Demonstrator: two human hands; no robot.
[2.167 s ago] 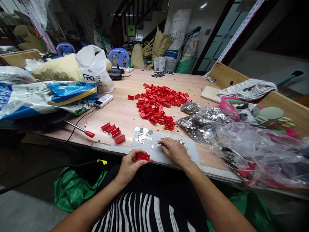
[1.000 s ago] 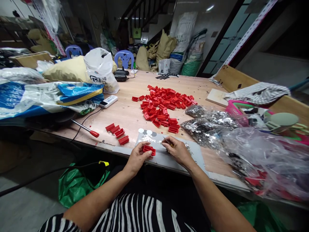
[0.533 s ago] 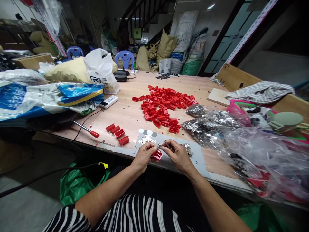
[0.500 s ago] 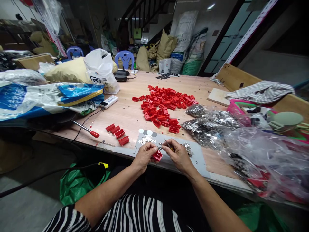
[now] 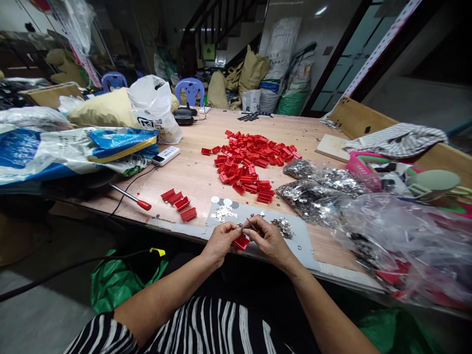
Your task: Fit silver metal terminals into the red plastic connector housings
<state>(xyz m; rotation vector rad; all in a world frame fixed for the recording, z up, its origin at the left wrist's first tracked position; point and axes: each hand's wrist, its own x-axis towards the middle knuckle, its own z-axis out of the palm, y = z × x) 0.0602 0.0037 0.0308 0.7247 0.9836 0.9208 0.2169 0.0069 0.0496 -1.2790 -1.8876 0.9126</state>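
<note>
My left hand (image 5: 221, 242) is closed on a red plastic part (image 5: 241, 241), a small open trough shape, just over the table's front edge. Against it my right hand (image 5: 268, 241) is closed, thumb and fingertips meeting those of the left. A thin pointed tool (image 5: 252, 225) slants out of the right hand; its exact kind is too small to tell. Whatever tiny piece lies between the fingertips is mostly hidden. Beneath is a grey mat (image 5: 303, 244), bearing small white pieces (image 5: 224, 213) left of centre and a heap of small metal pieces (image 5: 283, 227) to the right.
A big heap of red parts (image 5: 254, 152) lies mid-table, with several more (image 5: 176, 199) at left. Clear bags of metal pieces (image 5: 313, 196) and a pink basket (image 5: 363, 167) stand right. A red-tipped lever (image 5: 143, 204), white device (image 5: 166, 155) and sacks (image 5: 110, 110) occupy the left.
My right hand has moved slightly left, so its fingertips now meet my left hand's at the red part. The red part has tilted a little.
</note>
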